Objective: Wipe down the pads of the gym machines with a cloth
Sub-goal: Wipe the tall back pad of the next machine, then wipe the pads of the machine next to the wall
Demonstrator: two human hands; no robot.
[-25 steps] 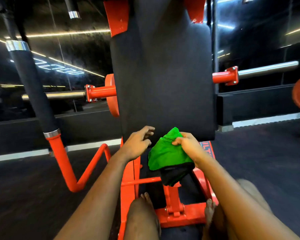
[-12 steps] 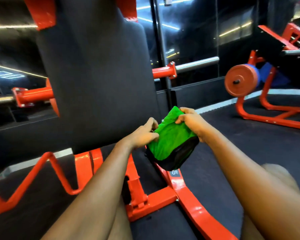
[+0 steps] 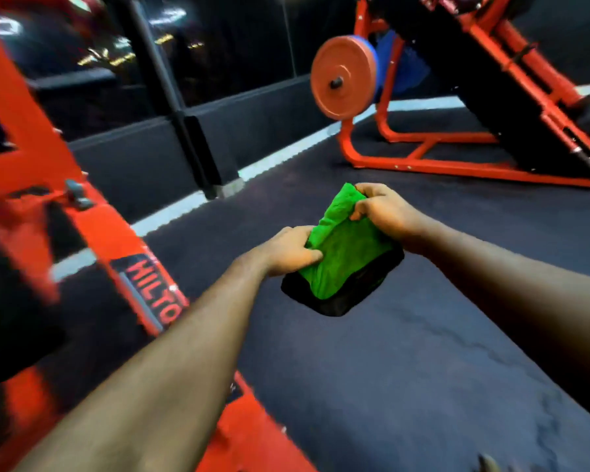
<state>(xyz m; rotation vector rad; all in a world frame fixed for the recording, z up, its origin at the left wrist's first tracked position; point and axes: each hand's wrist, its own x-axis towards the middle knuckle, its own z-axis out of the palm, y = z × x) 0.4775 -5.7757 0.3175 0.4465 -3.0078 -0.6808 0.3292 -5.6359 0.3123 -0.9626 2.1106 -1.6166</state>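
A green cloth with a black edge [image 3: 346,257] hangs in the air over the dark floor, held between both hands. My left hand [image 3: 286,252] pinches its lower left side. My right hand [image 3: 380,209] grips its upper right corner. The orange frame of the machine [image 3: 92,216] I was at runs along the left, blurred; its black pad is mostly out of view. A second orange machine with a long black pad [image 3: 484,107] stands at the back right.
An orange weight plate [image 3: 343,76] with a blue one behind it hangs on the far machine. Dark rubber floor [image 3: 406,352] spreads ahead and right. A mirrored wall with a black base and white floor strip [image 3: 280,158] runs behind.
The view has swung right, away from the big black back pad, which has left the frame. My left hand has closed onto the cloth; both hands now hold it over the floor.
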